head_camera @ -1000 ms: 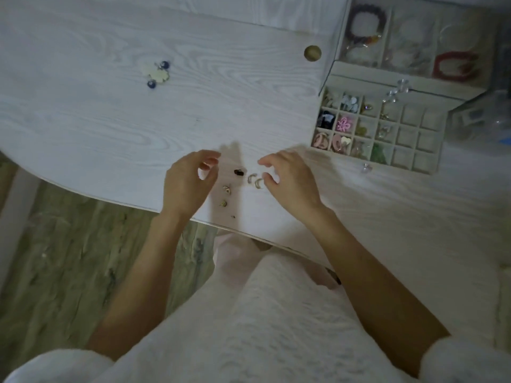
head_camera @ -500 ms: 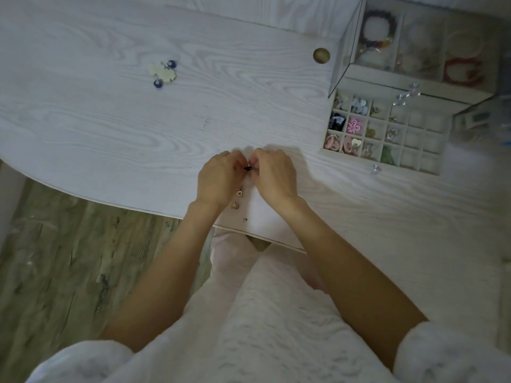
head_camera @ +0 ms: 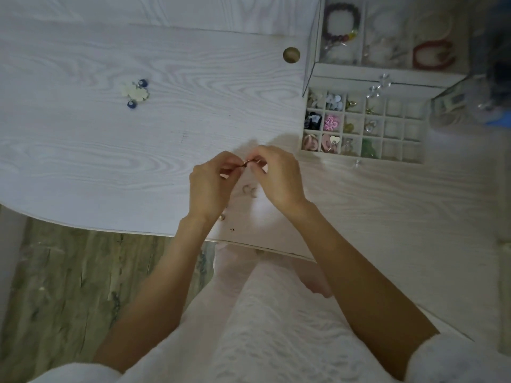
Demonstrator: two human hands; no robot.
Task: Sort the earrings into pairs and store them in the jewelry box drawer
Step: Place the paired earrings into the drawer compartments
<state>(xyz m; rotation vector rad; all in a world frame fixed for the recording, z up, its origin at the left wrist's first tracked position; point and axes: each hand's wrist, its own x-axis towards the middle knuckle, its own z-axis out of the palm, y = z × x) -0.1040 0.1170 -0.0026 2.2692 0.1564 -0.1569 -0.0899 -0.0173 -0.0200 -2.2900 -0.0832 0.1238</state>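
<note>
Your left hand (head_camera: 211,183) and right hand (head_camera: 278,178) meet above the table (head_camera: 83,150), fingertips of both pinched together on one small dark earring (head_camera: 247,162); whether a second piece is in the pinch cannot be told. Just below, a pale pair (head_camera: 249,190) lies loose on the table. Step in hand, by judgement: pairing. Next move: carry it right to the jewelry box drawer (head_camera: 362,127), whose left cells are filled, and drop into an empty right-hand cell.

Bare forearms lead to the left hand (head_camera: 210,186) and right hand (head_camera: 279,176); fluffy white sleeves sit pushed up, above a pale pink textured garment
</note>
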